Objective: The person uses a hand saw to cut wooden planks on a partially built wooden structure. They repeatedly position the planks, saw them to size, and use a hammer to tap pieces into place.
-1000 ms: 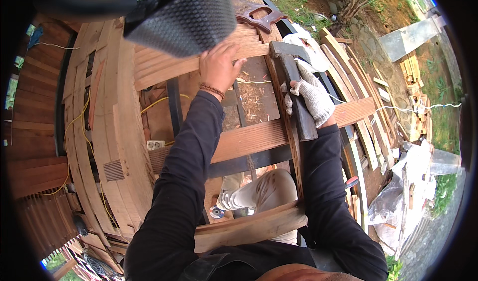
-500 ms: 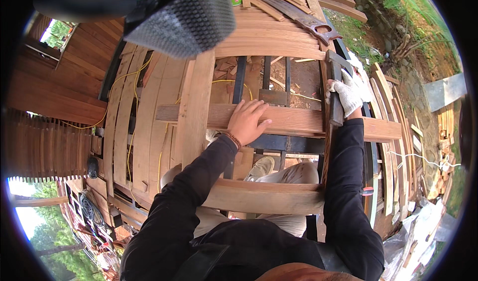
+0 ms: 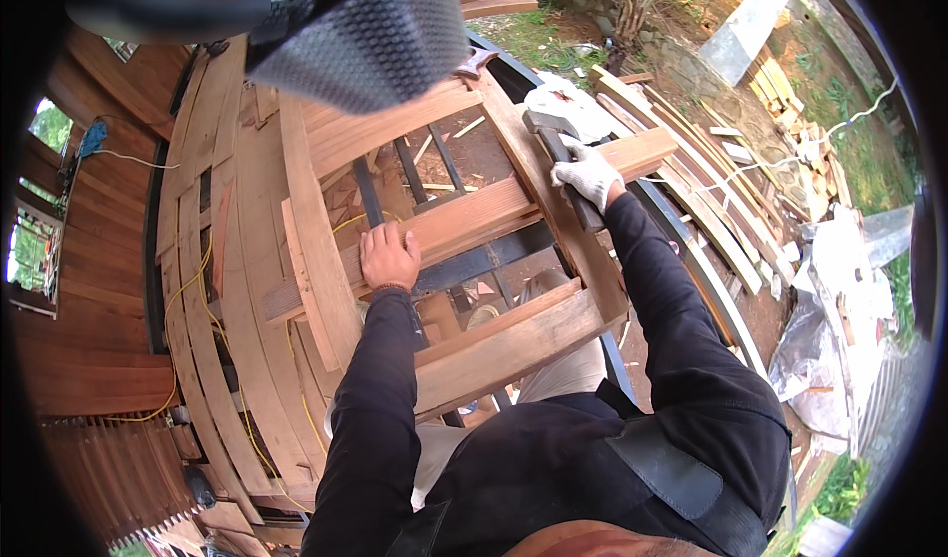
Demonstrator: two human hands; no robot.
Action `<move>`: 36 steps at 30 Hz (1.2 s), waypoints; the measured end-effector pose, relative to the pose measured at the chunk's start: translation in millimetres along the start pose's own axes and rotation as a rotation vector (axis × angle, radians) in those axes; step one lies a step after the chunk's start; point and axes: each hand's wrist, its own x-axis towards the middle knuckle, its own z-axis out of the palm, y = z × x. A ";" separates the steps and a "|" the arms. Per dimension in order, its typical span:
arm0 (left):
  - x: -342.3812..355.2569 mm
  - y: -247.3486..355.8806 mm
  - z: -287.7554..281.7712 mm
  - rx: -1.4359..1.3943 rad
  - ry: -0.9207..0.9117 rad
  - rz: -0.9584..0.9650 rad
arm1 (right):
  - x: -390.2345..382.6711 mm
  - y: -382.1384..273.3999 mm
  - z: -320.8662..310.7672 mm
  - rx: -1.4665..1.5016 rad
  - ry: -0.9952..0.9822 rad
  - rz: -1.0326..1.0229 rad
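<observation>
Plank of reddish-brown wood [image 3: 464, 219] is lying crosswise at a brown timber frame [image 3: 592, 280], its ends showing past the frame's left and right edges. Bare left hand [image 3: 390, 258], with a brown beaded bracelet [image 3: 394, 287] at the wrist, is resting back-up on the plank near the frame's left edge, fingers close together; cannot tell whether they are clasping its rim. Right hand [image 3: 590, 174], in a white knitted glove, is gripping a dark T-shaped hammer [image 3: 553, 147] by the handle, fingers narrowed around it, beside the frame's right edge; cannot tell whether hammer and frame are touching. Thick brown crossbeam [image 3: 518, 345] is forming the near edge. Dark metal bars [image 3: 494, 259] are running below. Yellow cable [image 3: 222, 333] is trailing over pale brown decking boards [image 3: 255, 261] outside the left edge; loose wooden strips [image 3: 729, 251] are lying outside the right edge.
</observation>
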 end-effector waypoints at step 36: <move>-1.1 -1.5 -4.2 -0.063 0.045 -0.045 | 30.6 49.4 -11.6 -0.393 0.432 0.295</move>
